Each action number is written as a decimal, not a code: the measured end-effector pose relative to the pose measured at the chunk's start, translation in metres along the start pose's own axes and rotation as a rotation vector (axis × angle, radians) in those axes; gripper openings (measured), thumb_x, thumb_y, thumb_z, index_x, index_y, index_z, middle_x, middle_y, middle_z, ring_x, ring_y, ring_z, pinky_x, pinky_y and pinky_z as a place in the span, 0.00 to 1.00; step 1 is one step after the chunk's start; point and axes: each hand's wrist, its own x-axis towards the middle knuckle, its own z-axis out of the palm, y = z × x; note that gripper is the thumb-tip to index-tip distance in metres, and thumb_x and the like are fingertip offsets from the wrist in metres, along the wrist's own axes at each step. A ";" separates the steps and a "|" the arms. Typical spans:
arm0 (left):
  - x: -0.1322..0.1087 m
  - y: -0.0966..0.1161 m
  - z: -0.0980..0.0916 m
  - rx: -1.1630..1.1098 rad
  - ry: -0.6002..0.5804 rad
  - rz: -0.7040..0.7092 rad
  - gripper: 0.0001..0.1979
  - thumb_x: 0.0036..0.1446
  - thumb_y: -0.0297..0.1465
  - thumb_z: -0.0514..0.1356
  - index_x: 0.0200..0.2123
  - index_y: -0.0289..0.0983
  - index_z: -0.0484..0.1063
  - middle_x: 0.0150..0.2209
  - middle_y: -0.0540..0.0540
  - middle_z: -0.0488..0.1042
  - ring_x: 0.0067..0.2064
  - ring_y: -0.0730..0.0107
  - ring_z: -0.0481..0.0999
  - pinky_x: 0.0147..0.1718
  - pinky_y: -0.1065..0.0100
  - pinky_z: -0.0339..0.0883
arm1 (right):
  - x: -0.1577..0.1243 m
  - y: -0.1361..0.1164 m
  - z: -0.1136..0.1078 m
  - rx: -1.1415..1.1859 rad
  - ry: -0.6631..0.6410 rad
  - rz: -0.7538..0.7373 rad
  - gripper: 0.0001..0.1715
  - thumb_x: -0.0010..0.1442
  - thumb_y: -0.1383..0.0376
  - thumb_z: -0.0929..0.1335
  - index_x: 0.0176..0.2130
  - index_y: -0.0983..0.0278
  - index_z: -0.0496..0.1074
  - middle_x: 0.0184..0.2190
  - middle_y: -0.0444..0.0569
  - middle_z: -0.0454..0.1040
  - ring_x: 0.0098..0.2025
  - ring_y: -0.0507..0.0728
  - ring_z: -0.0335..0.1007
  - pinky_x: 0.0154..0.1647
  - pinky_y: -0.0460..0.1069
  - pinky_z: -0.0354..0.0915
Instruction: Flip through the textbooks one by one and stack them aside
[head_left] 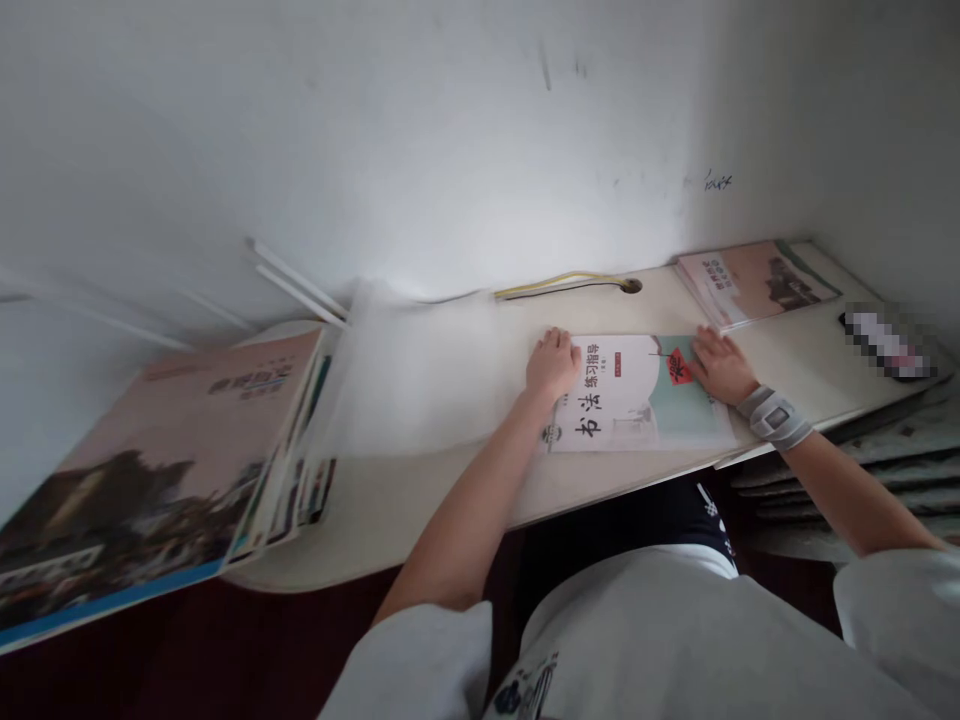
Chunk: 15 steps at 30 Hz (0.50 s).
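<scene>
A thin white and pale green booklet (634, 395) with large black characters lies flat on the cream desk (420, 500) in front of me. My left hand (553, 362) rests on its left edge, fingers curled down onto the cover. At the booklet's right end, my right hand (720, 364) lies flat, fingers stretched toward a red mark on the cover. A grey band (775, 416) wraps my right wrist.
A pile of large books (172, 470) covers the desk's left end. More booklets (757, 280) lie at the back right, near a cable hole (631, 286) with a yellow cable (559, 283). White wall stands directly behind. Stacked papers (892, 450) sit at right.
</scene>
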 end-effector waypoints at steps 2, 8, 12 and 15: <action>-0.004 0.002 -0.001 0.010 0.007 -0.003 0.25 0.63 0.33 0.40 0.58 0.26 0.59 0.62 0.31 0.58 0.64 0.55 0.55 0.61 0.57 0.49 | -0.001 0.002 -0.004 0.003 -0.091 0.023 0.31 0.64 0.55 0.55 0.59 0.71 0.60 0.62 0.62 0.58 0.63 0.63 0.53 0.60 0.59 0.52; -0.033 0.016 -0.007 0.111 0.056 -0.022 0.24 0.63 0.32 0.41 0.56 0.24 0.62 0.59 0.28 0.62 0.62 0.52 0.60 0.58 0.57 0.54 | -0.072 0.000 -0.036 0.011 0.103 0.141 0.21 0.63 0.56 0.58 0.45 0.63 0.71 0.48 0.59 0.73 0.48 0.64 0.70 0.44 0.57 0.65; -0.063 0.039 -0.008 0.209 0.040 0.015 0.27 0.63 0.34 0.43 0.55 0.18 0.62 0.56 0.22 0.65 0.59 0.49 0.64 0.56 0.57 0.56 | -0.156 -0.003 -0.043 0.287 0.016 0.490 0.18 0.58 0.47 0.60 0.27 0.52 0.69 0.23 0.50 0.74 0.25 0.64 0.72 0.22 0.56 0.64; -0.083 0.059 -0.009 0.218 0.027 0.067 0.28 0.63 0.36 0.42 0.54 0.18 0.63 0.54 0.22 0.67 0.57 0.48 0.66 0.55 0.55 0.58 | -0.193 0.000 -0.035 0.961 -0.120 0.665 0.17 0.55 0.44 0.62 0.25 0.50 0.68 0.22 0.46 0.73 0.23 0.62 0.73 0.20 0.57 0.68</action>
